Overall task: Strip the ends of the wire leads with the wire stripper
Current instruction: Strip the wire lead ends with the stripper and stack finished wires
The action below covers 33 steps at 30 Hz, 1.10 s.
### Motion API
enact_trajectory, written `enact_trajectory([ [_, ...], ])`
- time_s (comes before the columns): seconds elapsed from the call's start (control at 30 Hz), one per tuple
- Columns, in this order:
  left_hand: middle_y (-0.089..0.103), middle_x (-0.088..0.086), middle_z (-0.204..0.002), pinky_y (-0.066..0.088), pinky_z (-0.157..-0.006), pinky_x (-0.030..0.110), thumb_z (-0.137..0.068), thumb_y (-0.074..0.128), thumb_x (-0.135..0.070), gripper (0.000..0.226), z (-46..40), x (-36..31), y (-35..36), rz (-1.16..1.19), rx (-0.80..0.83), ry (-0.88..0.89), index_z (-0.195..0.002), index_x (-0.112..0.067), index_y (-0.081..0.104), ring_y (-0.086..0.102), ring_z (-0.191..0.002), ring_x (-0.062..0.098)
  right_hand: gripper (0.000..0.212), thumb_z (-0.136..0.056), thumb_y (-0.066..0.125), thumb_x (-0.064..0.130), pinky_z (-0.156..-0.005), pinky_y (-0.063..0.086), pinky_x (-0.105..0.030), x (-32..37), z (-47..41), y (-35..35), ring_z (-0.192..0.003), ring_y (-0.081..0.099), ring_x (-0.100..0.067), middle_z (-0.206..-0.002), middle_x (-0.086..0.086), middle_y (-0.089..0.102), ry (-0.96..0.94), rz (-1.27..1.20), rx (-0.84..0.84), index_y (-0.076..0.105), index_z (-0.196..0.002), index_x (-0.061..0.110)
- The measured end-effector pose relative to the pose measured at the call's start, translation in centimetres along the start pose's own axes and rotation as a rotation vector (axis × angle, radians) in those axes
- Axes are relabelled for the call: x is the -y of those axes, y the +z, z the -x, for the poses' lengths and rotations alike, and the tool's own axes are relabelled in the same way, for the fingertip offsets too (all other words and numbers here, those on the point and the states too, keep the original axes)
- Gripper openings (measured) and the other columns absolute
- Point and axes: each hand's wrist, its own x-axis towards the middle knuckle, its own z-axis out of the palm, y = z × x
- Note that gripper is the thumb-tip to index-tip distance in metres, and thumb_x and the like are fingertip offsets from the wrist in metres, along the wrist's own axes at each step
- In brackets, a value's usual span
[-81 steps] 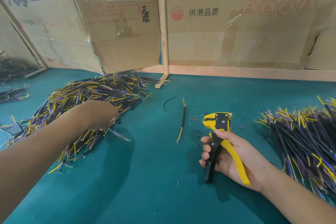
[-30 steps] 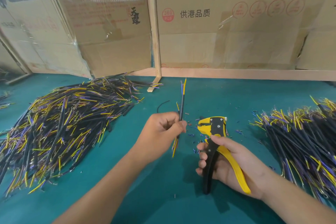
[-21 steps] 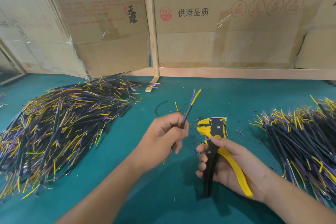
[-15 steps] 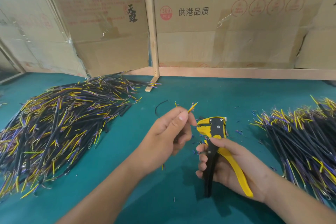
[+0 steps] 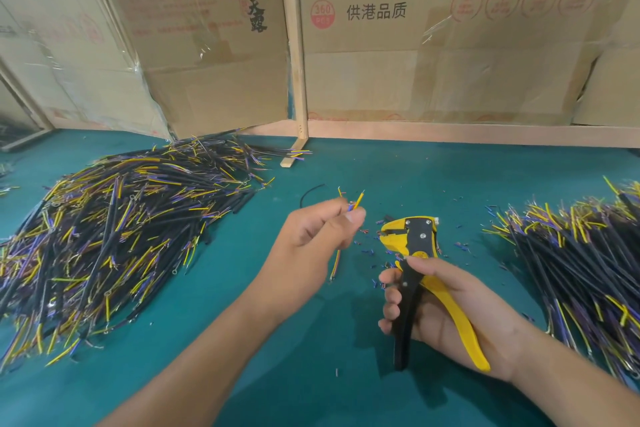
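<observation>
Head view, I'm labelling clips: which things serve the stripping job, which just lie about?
In use: wire lead pinched in left hand; wire stripper in right hand; wire piles.
Lying about: cardboard boxes; insulation scraps; black wire offcut.

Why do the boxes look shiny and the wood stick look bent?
Head view: clear tape on the cardboard boxes throws back light as glare; the wide lens bows the wooden post and bench edges; the left hand casts a soft shadow.

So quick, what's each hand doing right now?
Left hand: pinching one wire lead between thumb and fingers.
Right hand: curled round the handles of the wire stripper, whose head points away.
</observation>
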Motion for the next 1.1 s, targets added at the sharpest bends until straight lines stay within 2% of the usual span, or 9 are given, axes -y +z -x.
enact_trajectory([
  [0.13,0.044,-0.016,-0.062,0.035,-0.060,0.006,-0.100,0.038,-0.040,0.045,-0.1,0.5,-0.1,0.069,0.023,-0.013,-0.071,-0.010,0.054,0.040,-0.058,0.000,0.047,-0.078,0.081,0.034,-0.081,0.053,-0.051,0.0,0.0,-0.1,-0.071,0.058,-0.033,-0.081,-0.017,0.057,0.002,-0.002,0.008,0.069,-0.105,-0.004],
  [0.23,0.038,-0.011,-0.064,0.029,-0.053,0.015,-0.103,0.036,-0.040,0.042,-0.4,0.8,-0.2,0.132,0.023,-0.063,-0.082,-0.021,0.066,0.032,-0.056,0.006,0.047,-0.077,0.081,0.034,-0.080,0.053,-0.051,0.0,-0.1,0.0,-0.071,0.058,-0.033,-0.080,-0.017,0.056,0.003,-0.004,0.000,0.069,-0.105,-0.003],
  [0.33,0.047,-0.007,-0.066,0.031,-0.053,0.017,-0.102,0.044,-0.037,0.026,-0.4,1.0,-0.2,0.141,0.027,-0.057,-0.093,-0.026,0.066,0.035,-0.055,0.008,0.048,-0.075,0.083,0.034,-0.078,0.053,-0.051,0.0,-0.1,0.1,-0.071,0.058,-0.032,-0.079,-0.017,0.056,0.000,-0.001,-0.011,0.070,-0.103,-0.003],
  [0.43,0.059,-0.001,-0.072,0.041,-0.050,0.021,-0.102,0.049,-0.023,0.015,-0.4,1.0,-0.2,0.215,0.021,-0.029,-0.098,-0.022,0.063,0.049,-0.056,0.012,0.048,-0.073,0.084,0.034,-0.076,0.054,-0.050,0.0,-0.2,0.2,-0.069,0.058,-0.032,-0.078,-0.016,0.056,0.002,-0.003,-0.017,0.070,-0.101,-0.002],
  [0.63,0.061,0.001,-0.081,0.038,-0.046,0.023,-0.103,0.048,-0.013,0.018,-0.2,0.9,-0.5,0.264,0.050,0.020,-0.108,-0.027,0.057,0.050,-0.057,0.015,0.048,-0.074,0.084,0.033,-0.079,0.054,-0.051,0.1,0.0,0.3,-0.070,0.057,-0.032,-0.079,-0.017,0.056,0.002,-0.007,-0.015,0.069,-0.102,-0.003],
  [0.77,0.061,-0.001,-0.090,0.034,-0.050,0.019,-0.104,0.046,-0.011,0.019,-0.2,0.7,-0.6,0.260,0.096,0.032,-0.105,-0.028,0.056,0.041,-0.060,0.013,0.047,-0.077,0.082,0.033,-0.079,0.053,-0.050,0.1,0.1,0.3,-0.070,0.058,-0.032,-0.080,-0.017,0.056,0.003,-0.008,0.003,0.068,-0.103,-0.003],
  [0.9,0.058,-0.003,-0.089,0.031,-0.055,0.015,-0.101,0.047,-0.012,0.021,-0.1,0.6,-0.6,0.249,0.118,0.014,-0.096,-0.030,0.056,0.033,-0.060,0.010,0.046,-0.079,0.080,0.032,-0.080,0.053,-0.051,0.0,0.2,0.3,-0.071,0.057,-0.033,-0.081,-0.017,0.055,-0.002,-0.009,0.014,0.067,-0.105,-0.004],
  [1.0,0.057,-0.004,-0.086,0.028,-0.056,0.017,-0.090,0.051,-0.028,0.006,-0.1,0.2,-0.5,0.276,0.110,-0.042,-0.086,-0.032,0.054,0.030,-0.060,0.011,0.047,-0.079,0.080,0.032,-0.080,0.053,-0.051,0.1,0.3,0.3,-0.071,0.057,-0.033,-0.081,-0.018,0.055,-0.010,-0.007,0.011,0.066,-0.106,-0.004],
  [1.1,0.055,-0.006,-0.077,0.027,-0.055,0.016,-0.090,0.052,-0.038,0.013,-0.1,-0.2,-0.5,0.267,0.078,-0.029,-0.079,-0.031,0.051,0.030,-0.059,0.009,0.047,-0.078,0.081,0.032,-0.079,0.053,-0.051,0.1,0.3,0.4,-0.071,0.056,-0.033,-0.082,-0.018,0.054,-0.012,-0.003,0.004,0.066,-0.105,-0.004],
])
